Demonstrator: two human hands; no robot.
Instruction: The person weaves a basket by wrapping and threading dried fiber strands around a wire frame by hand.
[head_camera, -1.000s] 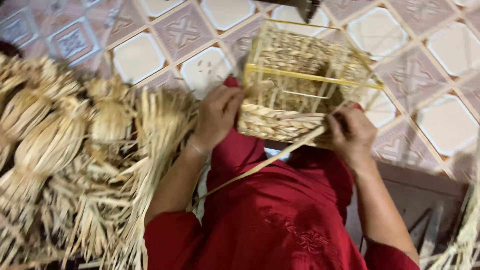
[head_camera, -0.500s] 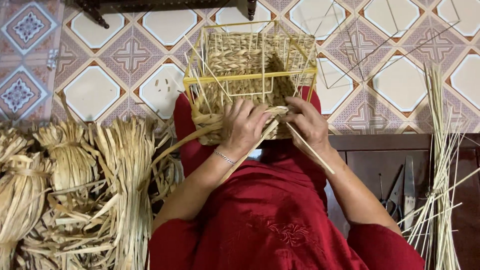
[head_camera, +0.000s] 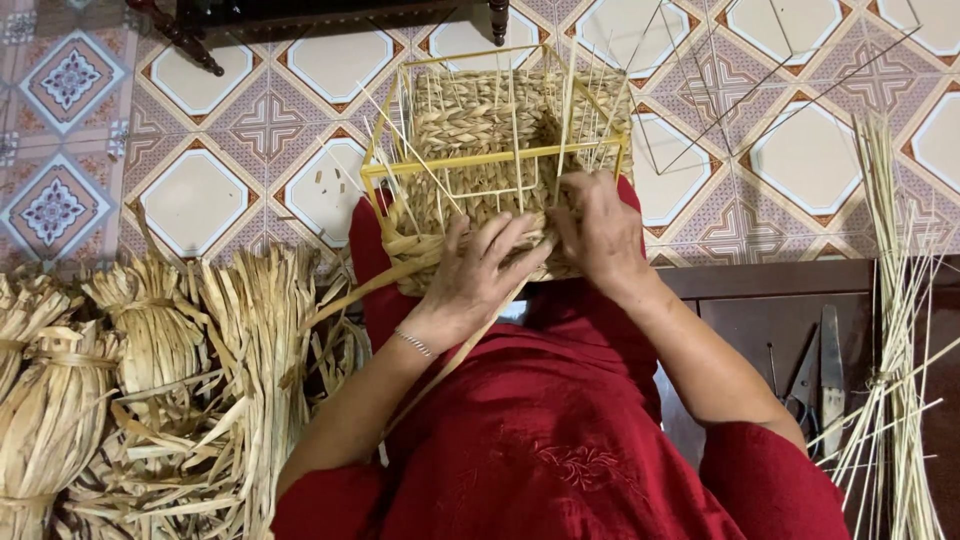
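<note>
Got the half-woven basket (head_camera: 495, 150) propped on my knees, right in front of both hands, its yellow wire frame (head_camera: 490, 160) sticking up just past my fingertips. My left hand (head_camera: 478, 280) is spread flat over the braided near wall, fingers pressing a straw strand (head_camera: 350, 292) that trails off to its left. My right hand (head_camera: 598, 228) is curled onto the same wall just beside it, gripping the weave. Straw bundles (head_camera: 150, 380) sit well off my left hand, scissors (head_camera: 815, 375) below my right.
</note>
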